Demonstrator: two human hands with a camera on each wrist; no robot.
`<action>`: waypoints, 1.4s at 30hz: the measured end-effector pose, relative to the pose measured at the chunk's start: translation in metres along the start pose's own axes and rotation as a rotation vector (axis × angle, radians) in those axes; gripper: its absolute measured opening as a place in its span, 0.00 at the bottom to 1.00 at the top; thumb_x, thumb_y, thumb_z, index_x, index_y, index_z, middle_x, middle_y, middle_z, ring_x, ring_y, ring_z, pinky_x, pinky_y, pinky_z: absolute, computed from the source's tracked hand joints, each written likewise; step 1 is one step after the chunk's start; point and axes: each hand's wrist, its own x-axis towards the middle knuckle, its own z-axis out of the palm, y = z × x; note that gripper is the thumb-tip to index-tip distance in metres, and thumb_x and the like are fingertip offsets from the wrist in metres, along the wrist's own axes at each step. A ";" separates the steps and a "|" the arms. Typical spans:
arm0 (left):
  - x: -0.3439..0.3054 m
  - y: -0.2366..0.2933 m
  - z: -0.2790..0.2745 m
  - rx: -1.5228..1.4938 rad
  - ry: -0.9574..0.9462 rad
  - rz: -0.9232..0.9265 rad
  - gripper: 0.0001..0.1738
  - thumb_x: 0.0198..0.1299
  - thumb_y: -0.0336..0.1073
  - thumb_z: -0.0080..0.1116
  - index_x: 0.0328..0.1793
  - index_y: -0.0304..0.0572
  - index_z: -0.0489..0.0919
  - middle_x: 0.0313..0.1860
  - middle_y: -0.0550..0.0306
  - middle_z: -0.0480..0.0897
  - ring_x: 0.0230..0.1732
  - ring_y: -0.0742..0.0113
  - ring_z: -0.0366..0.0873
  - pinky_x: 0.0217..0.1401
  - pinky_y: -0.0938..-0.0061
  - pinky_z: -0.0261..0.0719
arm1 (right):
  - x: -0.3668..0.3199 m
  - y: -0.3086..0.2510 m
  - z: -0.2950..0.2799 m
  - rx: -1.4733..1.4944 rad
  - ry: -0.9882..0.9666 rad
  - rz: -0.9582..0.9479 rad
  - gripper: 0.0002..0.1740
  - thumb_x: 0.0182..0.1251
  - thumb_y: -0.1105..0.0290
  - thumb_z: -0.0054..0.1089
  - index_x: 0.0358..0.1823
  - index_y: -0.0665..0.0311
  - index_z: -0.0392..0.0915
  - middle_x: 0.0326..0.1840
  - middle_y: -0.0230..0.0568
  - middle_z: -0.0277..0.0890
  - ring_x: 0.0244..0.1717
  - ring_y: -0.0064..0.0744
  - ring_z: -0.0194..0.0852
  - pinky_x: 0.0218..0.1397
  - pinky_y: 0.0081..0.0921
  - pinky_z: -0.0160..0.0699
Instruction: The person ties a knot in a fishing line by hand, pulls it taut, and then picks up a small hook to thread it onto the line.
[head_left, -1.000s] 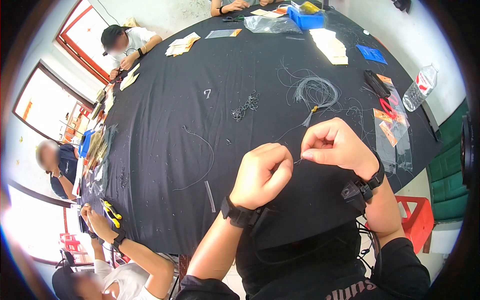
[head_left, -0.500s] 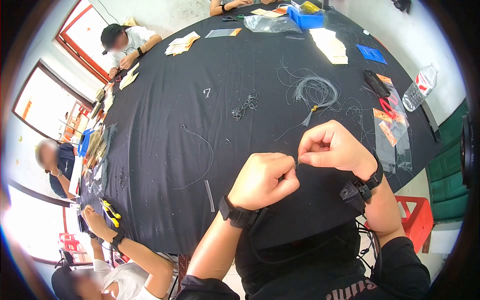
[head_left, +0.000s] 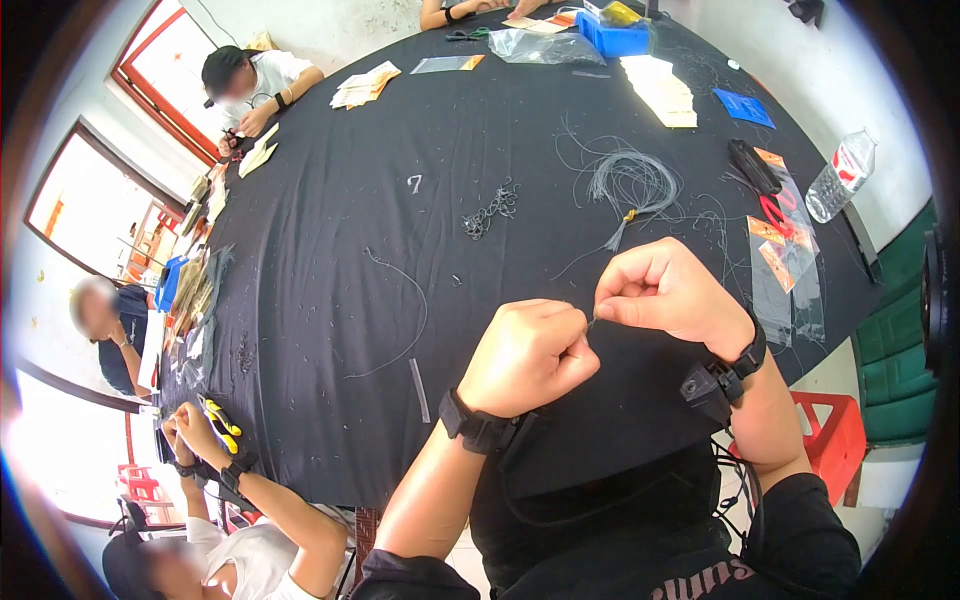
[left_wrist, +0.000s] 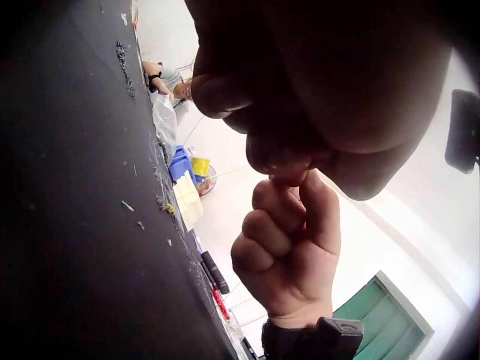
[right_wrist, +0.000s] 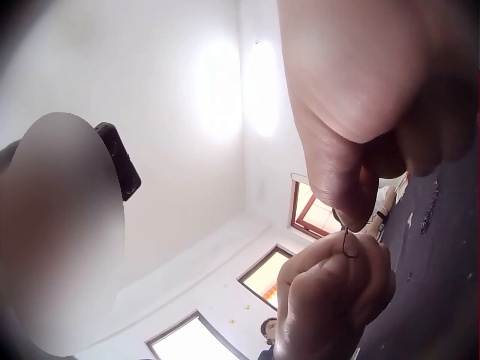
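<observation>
Wire strand (head_left: 592,322) spans the small gap between both hands, lower centre of the head view, above the near edge of the table. Left hand (head_left: 530,355) is clenched, thumb and forefinger pinching one end. Right hand (head_left: 665,290) is clenched likewise, pinching the other end; the right wrist view shows a short dark loop at the fingertips. Black table cloth (head_left: 400,130) lies beneath. Grey cord coil (head_left: 630,185) lies beyond the right hand, chain heap (head_left: 490,212) to its left. Water bottle (head_left: 840,175) stands at the right edge.
</observation>
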 end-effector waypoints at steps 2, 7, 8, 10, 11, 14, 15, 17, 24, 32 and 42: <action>0.000 0.000 -0.001 0.012 0.007 -0.006 0.09 0.41 0.23 0.58 0.20 0.37 0.68 0.17 0.52 0.70 0.19 0.51 0.70 0.24 0.65 0.67 | 0.000 -0.002 -0.001 -0.039 0.075 -0.043 0.05 0.65 0.73 0.68 0.36 0.67 0.84 0.26 0.22 0.76 0.28 0.08 0.66 0.31 0.12 0.63; 0.001 0.004 -0.002 -0.048 0.066 -0.158 0.06 0.52 0.26 0.54 0.23 0.37 0.75 0.19 0.54 0.74 0.21 0.60 0.72 0.28 0.68 0.69 | -0.003 -0.005 -0.008 0.005 0.136 -0.110 0.04 0.65 0.74 0.68 0.37 0.66 0.85 0.28 0.24 0.77 0.28 0.08 0.66 0.30 0.12 0.63; 0.003 0.008 -0.003 -0.146 0.078 -0.232 0.08 0.56 0.27 0.52 0.24 0.37 0.76 0.20 0.54 0.76 0.22 0.63 0.73 0.29 0.69 0.69 | -0.003 -0.006 -0.006 0.003 0.147 -0.128 0.03 0.64 0.74 0.68 0.37 0.66 0.85 0.27 0.23 0.77 0.27 0.08 0.65 0.29 0.11 0.62; 0.001 0.007 -0.007 -0.353 -0.017 -0.383 0.20 0.70 0.38 0.42 0.31 0.35 0.80 0.29 0.56 0.81 0.30 0.72 0.75 0.36 0.73 0.72 | -0.004 -0.003 -0.004 -0.003 0.148 -0.154 0.03 0.64 0.74 0.68 0.36 0.66 0.85 0.25 0.20 0.72 0.25 0.07 0.60 0.28 0.12 0.57; 0.000 0.006 -0.003 -0.510 -0.022 -0.439 0.21 0.71 0.40 0.41 0.33 0.35 0.80 0.31 0.55 0.82 0.32 0.71 0.75 0.38 0.73 0.73 | -0.004 -0.003 -0.003 -0.006 0.147 -0.167 0.03 0.64 0.74 0.68 0.36 0.66 0.84 0.23 0.18 0.70 0.24 0.07 0.57 0.27 0.12 0.55; -0.004 0.001 0.005 -0.874 -0.091 -0.551 0.25 0.75 0.48 0.37 0.42 0.34 0.78 0.39 0.52 0.82 0.37 0.70 0.75 0.44 0.74 0.74 | -0.003 -0.002 0.000 -0.033 0.145 -0.205 0.03 0.64 0.74 0.68 0.36 0.66 0.84 0.21 0.16 0.62 0.22 0.07 0.51 0.25 0.14 0.48; -0.004 0.001 0.006 -0.931 -0.088 -0.578 0.24 0.75 0.48 0.38 0.42 0.34 0.78 0.39 0.52 0.82 0.37 0.70 0.75 0.45 0.74 0.74 | -0.003 -0.002 0.001 -0.065 0.150 -0.223 0.03 0.64 0.74 0.67 0.35 0.66 0.84 0.20 0.16 0.62 0.22 0.07 0.50 0.25 0.14 0.48; -0.004 0.003 0.008 -1.043 -0.083 -0.630 0.24 0.74 0.47 0.39 0.41 0.34 0.79 0.39 0.52 0.82 0.37 0.70 0.75 0.46 0.74 0.74 | -0.003 0.000 0.001 -0.128 0.160 -0.259 0.02 0.63 0.74 0.67 0.35 0.65 0.83 0.20 0.16 0.60 0.22 0.07 0.49 0.25 0.15 0.47; 0.000 0.013 0.005 -0.862 0.043 -0.585 0.19 0.73 0.44 0.43 0.41 0.36 0.78 0.39 0.50 0.82 0.40 0.68 0.76 0.49 0.72 0.75 | -0.002 0.002 0.004 -0.123 0.187 -0.287 0.02 0.63 0.75 0.66 0.35 0.65 0.83 0.21 0.18 0.64 0.22 0.07 0.50 0.25 0.14 0.47; -0.001 0.011 0.007 -1.271 0.059 -0.673 0.15 0.73 0.41 0.49 0.35 0.39 0.75 0.34 0.54 0.78 0.40 0.68 0.75 0.46 0.72 0.74 | -0.002 0.001 0.006 -0.134 0.175 -0.261 0.01 0.64 0.76 0.66 0.36 0.66 0.83 0.23 0.20 0.71 0.23 0.06 0.55 0.25 0.12 0.51; -0.003 0.008 0.008 -1.276 0.087 -0.642 0.15 0.73 0.39 0.49 0.33 0.38 0.76 0.34 0.54 0.79 0.38 0.68 0.75 0.44 0.73 0.73 | -0.002 0.001 0.007 -0.123 0.171 -0.270 0.03 0.65 0.75 0.66 0.36 0.67 0.82 0.23 0.21 0.71 0.23 0.07 0.58 0.26 0.12 0.54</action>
